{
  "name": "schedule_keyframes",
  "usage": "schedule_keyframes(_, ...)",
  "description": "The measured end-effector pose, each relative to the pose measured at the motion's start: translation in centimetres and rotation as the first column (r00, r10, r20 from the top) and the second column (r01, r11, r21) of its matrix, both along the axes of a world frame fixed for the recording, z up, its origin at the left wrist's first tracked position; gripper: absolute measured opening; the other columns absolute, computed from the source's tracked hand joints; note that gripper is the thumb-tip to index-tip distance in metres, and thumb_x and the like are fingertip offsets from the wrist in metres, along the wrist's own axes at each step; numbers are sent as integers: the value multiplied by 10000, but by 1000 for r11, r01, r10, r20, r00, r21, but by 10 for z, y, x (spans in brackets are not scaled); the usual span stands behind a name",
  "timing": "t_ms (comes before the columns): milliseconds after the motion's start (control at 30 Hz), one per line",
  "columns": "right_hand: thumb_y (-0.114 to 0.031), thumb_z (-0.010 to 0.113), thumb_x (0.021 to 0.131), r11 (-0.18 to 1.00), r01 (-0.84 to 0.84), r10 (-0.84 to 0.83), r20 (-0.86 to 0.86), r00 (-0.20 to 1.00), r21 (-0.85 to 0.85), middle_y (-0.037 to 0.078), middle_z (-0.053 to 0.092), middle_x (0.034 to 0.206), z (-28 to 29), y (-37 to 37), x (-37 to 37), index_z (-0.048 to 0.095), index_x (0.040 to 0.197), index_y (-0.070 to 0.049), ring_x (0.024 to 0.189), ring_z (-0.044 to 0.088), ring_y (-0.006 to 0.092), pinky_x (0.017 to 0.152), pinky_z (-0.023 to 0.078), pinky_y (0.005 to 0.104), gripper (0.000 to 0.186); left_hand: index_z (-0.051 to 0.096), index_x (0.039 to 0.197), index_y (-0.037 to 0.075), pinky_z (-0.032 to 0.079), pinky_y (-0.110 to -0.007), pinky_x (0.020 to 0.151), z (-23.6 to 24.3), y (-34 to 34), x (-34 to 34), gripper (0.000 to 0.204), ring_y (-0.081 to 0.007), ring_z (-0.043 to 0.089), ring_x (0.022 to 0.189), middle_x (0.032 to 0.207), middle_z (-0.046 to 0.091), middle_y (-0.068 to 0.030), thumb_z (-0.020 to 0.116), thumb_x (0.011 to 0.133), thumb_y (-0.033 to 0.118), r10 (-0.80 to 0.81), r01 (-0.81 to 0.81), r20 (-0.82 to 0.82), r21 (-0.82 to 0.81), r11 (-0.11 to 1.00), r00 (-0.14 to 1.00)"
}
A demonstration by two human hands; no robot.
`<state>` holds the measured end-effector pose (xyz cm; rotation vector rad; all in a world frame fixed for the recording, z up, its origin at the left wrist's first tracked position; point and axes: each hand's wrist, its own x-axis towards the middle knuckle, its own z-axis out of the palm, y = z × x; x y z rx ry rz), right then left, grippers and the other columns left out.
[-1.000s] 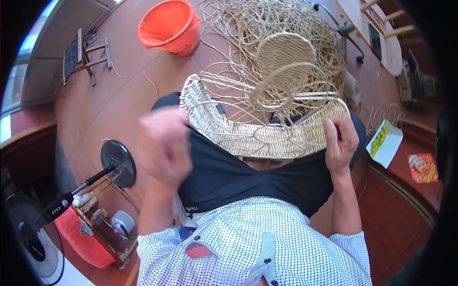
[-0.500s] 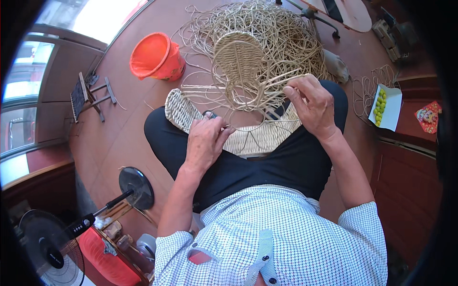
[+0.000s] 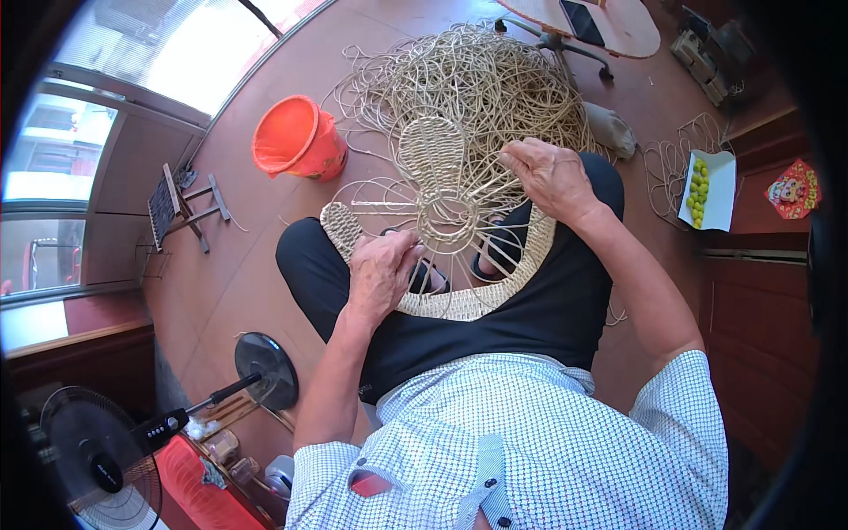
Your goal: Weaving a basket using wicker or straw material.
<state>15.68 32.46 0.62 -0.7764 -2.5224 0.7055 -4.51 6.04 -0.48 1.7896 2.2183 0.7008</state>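
Observation:
On my lap rests a woven straw-cord piece (image 3: 444, 306). It has a curved woven band near me, an open ring (image 3: 449, 221) in the middle with cord spokes fanning out, and a rounded woven lobe (image 3: 431, 152) on the far side. My left hand (image 3: 382, 272) is closed at the left of the ring, fingers pressed together on the spokes of the piece. My right hand (image 3: 555, 179) is raised beyond the band's right end, thumb and fingertips pinched together. Cord strands run from the ring toward it; what lies within the pinch is too small to make out.
A big heap of loose cord (image 3: 495, 79) lies on the floor ahead. An orange-red bucket (image 3: 296, 141) and a small wooden stool (image 3: 181, 208) are at the left. A standing fan (image 3: 102, 455) is lower left. At right, a white tray (image 3: 720, 190) holds green fruit.
The woven piece has tipped flatter, so its ring now looks round and the lobe sits lower. My right hand has shifted slightly left. The whole view has swung a little.

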Motion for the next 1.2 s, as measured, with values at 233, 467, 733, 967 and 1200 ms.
schedule_keyframes(233,-297,671,1067,998,-6,3,-60,998,-56,144,722,959,2,-19,13,742,1089,-91,897,721,390,767,580,459,219,649,1023,87,458,-431,761,-5,-15,16,139,-271,675,803,845,669,-67,720,1002,205,-5,12,-144,52,999,990)
schedule_keyframes(467,-245,689,1052,998,21,-7,-212,977,66,158,686,896,4,-15,9,719,1012,-68,853,714,398,735,570,481,184,695,1088,74,471,-440,789,-2,-5,9,114,-329,681,852,919,702,-105,714,994,135,-10,14,-80,58,998,997)
schedule_keyframes(733,-270,652,1062,1000,21,-20,-20,1000,19,105,726,978,13,-15,12,785,1117,-140,965,734,333,893,582,461,194,742,1120,64,523,-464,881,36,-11,-15,141,-358,676,961,998,711,-136,719,1000,135,103,-69,-124,254,965,987)
schedule_keyframes(967,-263,658,994,798,-567,296,-688,662,-202,163,757,1049,157,-83,-32,790,1042,-18,1018,731,350,924,570,471,283,737,1172,5,551,-430,914,-28,-33,-130,201,-301,702,1008,1091,720,-153,681,1069,168,515,-493,-2,286,821,857)
schedule_keyframes(1200,-244,676,1013,640,-748,148,-928,342,-174,156,720,871,222,-141,-33,717,861,7,798,720,365,772,587,486,297,735,1188,-20,559,-383,906,19,2,-93,252,-264,711,982,1101,717,-147,657,1092,200,600,-581,14,267,769,800)
